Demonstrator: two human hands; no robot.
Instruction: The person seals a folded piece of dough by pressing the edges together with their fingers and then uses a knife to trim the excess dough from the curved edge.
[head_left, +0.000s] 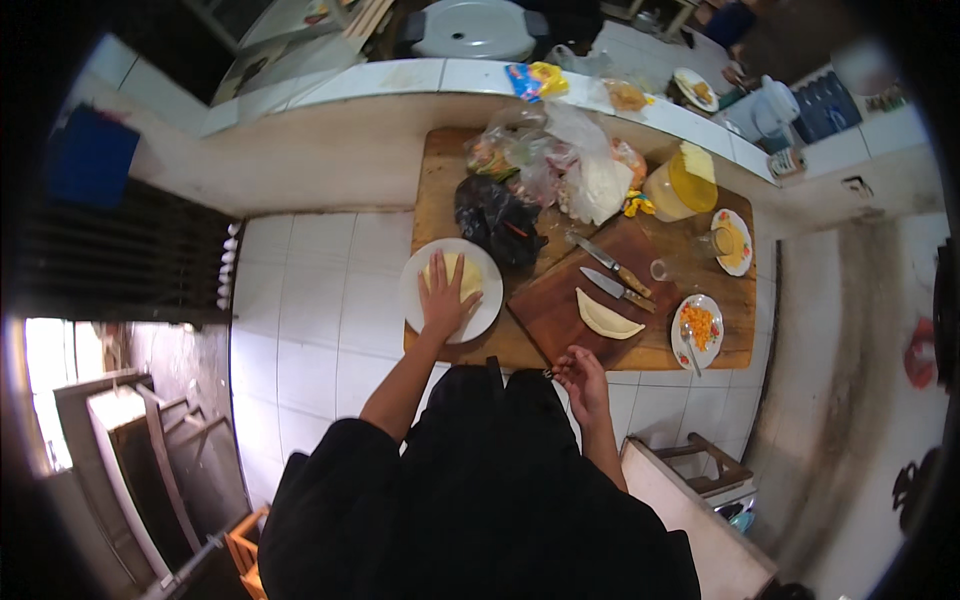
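Note:
My left hand (447, 297) lies with fingers spread on a flat round of pale dough (468, 272), which rests on a white plate (485, 318) at the table's left. My right hand (582, 380) is by the table's near edge, its fingers drawn together; a small thing shows at the fingertips, too unclear to name. Beyond it, a half-moon of folded dough (608, 318) sits on a brown cutting board (545, 310). Two knives, one with a wooden handle (634, 284), lie beside the folded dough. A bowl of diced orange filling (700, 325) with a spoon (692, 352) stands to the right.
A black plastic bag (495, 222) and clear bags (590, 165) crowd the back of the wooden table (440, 170). At its right are a yellow-lidded tub (672, 195), a small glass (660, 270) and a plate of yellow liquid (738, 250) with a cup (720, 240). A tiled ledge (400, 76) runs behind.

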